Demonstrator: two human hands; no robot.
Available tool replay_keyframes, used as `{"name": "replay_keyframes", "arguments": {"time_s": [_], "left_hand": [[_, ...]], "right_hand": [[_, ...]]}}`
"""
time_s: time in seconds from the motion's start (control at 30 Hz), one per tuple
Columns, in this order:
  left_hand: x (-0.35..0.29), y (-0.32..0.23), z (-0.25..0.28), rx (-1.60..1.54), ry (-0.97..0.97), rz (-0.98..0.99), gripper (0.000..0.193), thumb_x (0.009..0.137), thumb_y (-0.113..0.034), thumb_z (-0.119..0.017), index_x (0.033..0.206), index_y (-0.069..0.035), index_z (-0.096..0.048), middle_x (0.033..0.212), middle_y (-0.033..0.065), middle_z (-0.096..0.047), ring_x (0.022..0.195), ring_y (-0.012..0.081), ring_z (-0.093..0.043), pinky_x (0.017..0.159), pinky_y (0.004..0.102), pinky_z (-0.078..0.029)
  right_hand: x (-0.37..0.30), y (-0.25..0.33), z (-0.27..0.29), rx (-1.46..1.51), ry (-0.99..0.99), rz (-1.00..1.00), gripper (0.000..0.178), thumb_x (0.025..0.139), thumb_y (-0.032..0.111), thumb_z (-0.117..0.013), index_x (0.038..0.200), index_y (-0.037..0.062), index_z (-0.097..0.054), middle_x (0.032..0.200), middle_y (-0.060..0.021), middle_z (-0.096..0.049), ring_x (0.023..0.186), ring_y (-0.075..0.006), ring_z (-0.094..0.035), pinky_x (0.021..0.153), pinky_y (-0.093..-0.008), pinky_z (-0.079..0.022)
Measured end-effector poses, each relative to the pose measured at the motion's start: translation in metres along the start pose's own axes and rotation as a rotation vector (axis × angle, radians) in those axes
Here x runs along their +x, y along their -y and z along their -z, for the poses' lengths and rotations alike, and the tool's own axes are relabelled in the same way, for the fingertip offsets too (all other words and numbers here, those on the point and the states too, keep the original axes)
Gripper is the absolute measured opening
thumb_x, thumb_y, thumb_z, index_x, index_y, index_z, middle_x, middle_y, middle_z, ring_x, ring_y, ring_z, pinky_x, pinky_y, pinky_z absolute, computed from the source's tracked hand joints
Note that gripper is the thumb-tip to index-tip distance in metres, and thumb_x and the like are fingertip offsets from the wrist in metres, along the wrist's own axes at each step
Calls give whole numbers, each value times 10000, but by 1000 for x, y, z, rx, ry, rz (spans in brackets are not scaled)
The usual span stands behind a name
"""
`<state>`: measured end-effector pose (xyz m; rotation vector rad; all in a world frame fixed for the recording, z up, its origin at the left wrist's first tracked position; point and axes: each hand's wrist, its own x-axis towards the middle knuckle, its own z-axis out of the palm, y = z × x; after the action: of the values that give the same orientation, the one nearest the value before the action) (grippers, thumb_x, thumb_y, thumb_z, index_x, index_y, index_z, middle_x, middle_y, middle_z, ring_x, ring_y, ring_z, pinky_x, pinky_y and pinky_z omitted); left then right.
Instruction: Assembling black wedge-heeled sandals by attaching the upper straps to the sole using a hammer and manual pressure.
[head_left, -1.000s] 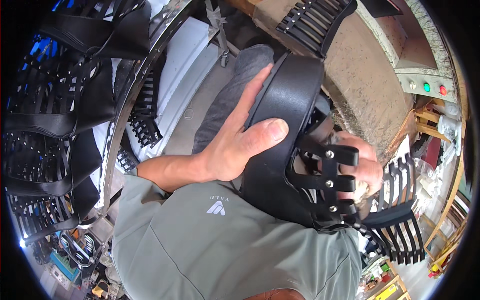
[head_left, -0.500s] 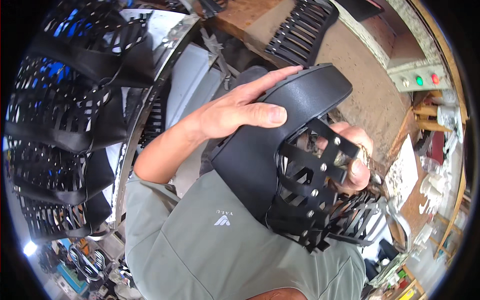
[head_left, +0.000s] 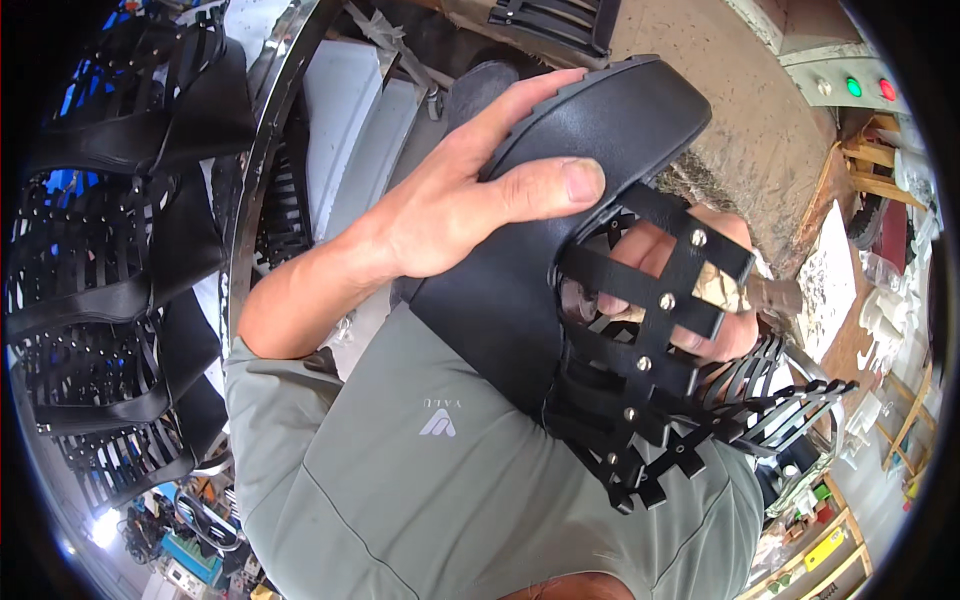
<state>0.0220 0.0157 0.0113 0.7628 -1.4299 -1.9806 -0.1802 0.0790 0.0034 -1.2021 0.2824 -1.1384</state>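
A large black leather piece (head_left: 500, 330) with a thick, curved solid side and a ridged far edge lies against my shirt. My left hand (head_left: 450, 195) clasps its solid side, thumb flat on the front and fingers over the ridged edge. From its right side spreads a lattice of black straps (head_left: 640, 310) with silver rivets. Behind and partly between these straps is my right hand (head_left: 730, 325), its fingers curled. A crumpled pale gold bit (head_left: 718, 287) shows at those fingers; straps hide what exactly they grip.
Several black slatted leather pieces with rivets (head_left: 90, 270) are stacked at the left, beside a metal-edged rack (head_left: 270, 110). Another slatted black piece (head_left: 560, 22) lies on the brown worktable (head_left: 745, 110). A control panel with a green button (head_left: 853, 87) stands at the far right.
The leather piece has tilted slightly, its upper end rising in view. My right hand has shifted farther behind the straps, and its fingers now show through the gaps. My left hand keeps its hold.
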Motion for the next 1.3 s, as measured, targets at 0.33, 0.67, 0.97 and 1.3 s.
{"name": "replay_keyframes", "arguments": {"time_s": [0.33, 0.67, 0.97, 1.3], "left_hand": [[-8, 32, 15, -218, -140, 153, 648, 867, -376, -618, 1356, -3, -414, 1207, 112, -560, 1125, 183, -516, 981, 309, -393], [-9, 16, 9, -86, -108, 108, 581, 889, -353, -613, 1312, 7, -443, 1161, 76, -557, 1082, 152, -506, 963, 294, -384], [-15, 24, 8, -179, -151, 151, 634, 871, -346, -629, 1352, 4, -410, 1214, 95, -548, 1105, 171, -516, 985, 301, -377], [-21, 40, 5, -334, -230, 227, 596, 890, -338, -579, 1346, 12, -417, 1243, 117, -565, 1099, 179, -569, 948, 294, -449]], "right_hand": [[-38, -18, 4, -129, 120, -38, 227, 669, 95, -681, 858, -20, -627, 820, -197, -666, 626, -262, -642, 555, -321, -503], [-28, -8, -6, -133, -233, -38, 197, 773, 92, -624, 907, -49, -595, 888, -238, -665, 797, -300, -687, 720, -369, -561], [-37, -14, 6, -111, 8, -58, 234, 695, 64, -647, 905, -31, -612, 862, -229, -655, 710, -291, -671, 661, -357, -546], [-67, -31, -15, -479, -12, 301, 189, 576, 86, -666, 747, 24, -614, 759, -149, -676, 483, -184, -604, 397, -251, -371]]}}
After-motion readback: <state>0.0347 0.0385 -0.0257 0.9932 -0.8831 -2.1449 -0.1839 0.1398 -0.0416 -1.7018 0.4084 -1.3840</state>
